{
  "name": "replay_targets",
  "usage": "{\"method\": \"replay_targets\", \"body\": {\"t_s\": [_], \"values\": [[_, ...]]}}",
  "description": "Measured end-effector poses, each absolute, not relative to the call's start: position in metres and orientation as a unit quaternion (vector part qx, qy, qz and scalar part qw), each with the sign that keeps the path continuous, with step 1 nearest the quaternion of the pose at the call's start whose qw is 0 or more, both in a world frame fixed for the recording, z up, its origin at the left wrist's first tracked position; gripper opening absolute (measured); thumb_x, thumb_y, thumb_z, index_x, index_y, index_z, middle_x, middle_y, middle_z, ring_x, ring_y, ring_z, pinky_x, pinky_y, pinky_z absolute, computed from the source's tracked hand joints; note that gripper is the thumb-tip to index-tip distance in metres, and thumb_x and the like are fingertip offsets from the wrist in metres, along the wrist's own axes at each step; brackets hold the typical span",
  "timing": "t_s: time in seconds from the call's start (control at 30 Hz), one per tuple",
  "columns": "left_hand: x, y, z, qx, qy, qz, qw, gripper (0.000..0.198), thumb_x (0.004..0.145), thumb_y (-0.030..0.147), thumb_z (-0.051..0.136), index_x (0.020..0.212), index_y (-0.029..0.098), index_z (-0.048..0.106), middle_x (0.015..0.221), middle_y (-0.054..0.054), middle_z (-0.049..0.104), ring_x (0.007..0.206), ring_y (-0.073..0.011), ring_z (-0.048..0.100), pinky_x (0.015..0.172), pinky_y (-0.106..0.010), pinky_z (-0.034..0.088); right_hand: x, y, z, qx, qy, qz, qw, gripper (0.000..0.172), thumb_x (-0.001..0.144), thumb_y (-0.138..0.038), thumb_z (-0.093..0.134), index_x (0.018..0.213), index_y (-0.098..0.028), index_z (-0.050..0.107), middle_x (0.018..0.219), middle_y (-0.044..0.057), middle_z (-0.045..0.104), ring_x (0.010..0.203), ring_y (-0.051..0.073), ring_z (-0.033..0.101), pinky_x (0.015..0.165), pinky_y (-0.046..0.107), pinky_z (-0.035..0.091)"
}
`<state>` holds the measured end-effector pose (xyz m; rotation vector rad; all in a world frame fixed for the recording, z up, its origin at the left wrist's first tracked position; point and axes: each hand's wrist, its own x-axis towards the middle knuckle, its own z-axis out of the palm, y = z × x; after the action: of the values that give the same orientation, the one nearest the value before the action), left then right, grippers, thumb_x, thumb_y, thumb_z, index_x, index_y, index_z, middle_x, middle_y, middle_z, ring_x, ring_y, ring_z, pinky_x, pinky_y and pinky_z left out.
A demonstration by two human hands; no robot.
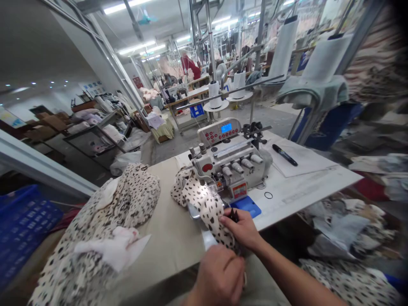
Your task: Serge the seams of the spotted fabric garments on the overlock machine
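Observation:
A white overlock sewing machine [228,159] with a lit blue display stands on the table. Cream fabric with black spots [207,204] lies by its needle area and hangs down over the table's front edge. My right hand [244,229] is closed, pinching the right edge of this fabric between thumb and fingers. Black pointed tips, like those of thread snips [234,215], stick up from the same hand. Below it, my left hand [219,274] is curled closed at the fabric's lower end; its fingertips are partly hidden.
Piled spotted fabric [137,199] covers the table's left side, with a white cloth scrap [114,248] on it. A black marker [284,154] lies on paper at right. A blue basket [25,229] stands left. Thread cones [214,94] rise behind the machine.

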<state>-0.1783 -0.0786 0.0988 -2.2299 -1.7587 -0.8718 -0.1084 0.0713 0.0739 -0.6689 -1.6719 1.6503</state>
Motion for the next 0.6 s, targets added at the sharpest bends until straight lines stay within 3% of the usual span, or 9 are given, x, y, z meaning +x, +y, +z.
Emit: {"method": "replay_targets", "body": {"t_s": [0.1,0.2,0.6], "values": [[-0.205,-0.064,0.139,-0.700,-0.624,-0.319,0.139,0.027,0.086,0.008,0.055,0.110,0.016,0.064,0.100,-0.011,0.066,0.095,-0.0232,0.060,0.086,-0.040,0.047,-0.105,0.073,0.071,-0.215,-0.650,0.644,0.341,0.023,0.084,-0.040,0.068,0.079,-0.018,0.067,0.072,0.000,0.063,0.067,0.016,0.054,0.067,0.028,0.045],[-0.223,-0.047,0.159,-0.670,-0.667,-0.287,0.156,0.029,0.089,0.011,0.057,0.116,0.017,0.063,0.114,-0.011,0.065,0.110,-0.0256,0.056,0.097,-0.044,0.043,-0.104,0.073,0.070,-0.195,-0.651,0.647,0.346,0.025,0.088,-0.042,0.065,0.084,-0.017,0.068,0.077,0.001,0.065,0.071,0.016,0.056,0.072,0.029,0.047],[-0.226,-0.035,0.159,-0.687,-0.658,-0.247,0.183,0.028,0.091,0.015,0.057,0.117,0.018,0.065,0.119,-0.009,0.066,0.110,-0.0255,0.055,0.099,-0.045,0.038,-0.111,0.071,0.073,-0.195,-0.647,0.640,0.367,0.031,0.092,-0.046,0.060,0.086,-0.018,0.071,0.079,0.003,0.070,0.074,0.018,0.062,0.074,0.029,0.051]]}}
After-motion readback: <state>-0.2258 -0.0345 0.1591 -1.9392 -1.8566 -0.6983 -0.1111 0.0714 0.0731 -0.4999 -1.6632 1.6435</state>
